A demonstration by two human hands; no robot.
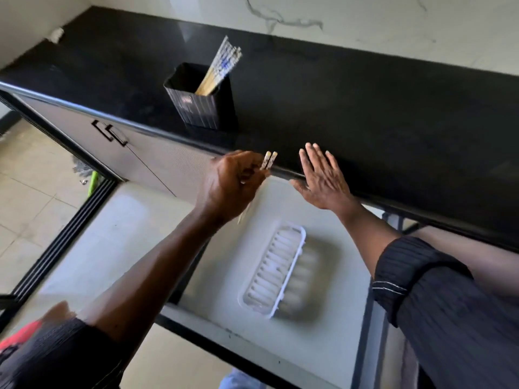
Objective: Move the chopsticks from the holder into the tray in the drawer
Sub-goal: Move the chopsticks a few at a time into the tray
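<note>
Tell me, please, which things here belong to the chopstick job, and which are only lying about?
Job: pair of chopsticks gripped by the left hand; other chopsticks in the black holder; white tray in the open drawer.
Lying about: white scrap in the counter corner; green object on the floor; cabinet handles; idle right hand at the counter edge.

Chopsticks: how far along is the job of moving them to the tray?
Done: the drawer is open; the tray looks empty, so nothing is placed yet. In hand: the left hand holds a pair above the drawer; the right hand is open. Left: a bundle stands in the holder.
</note>
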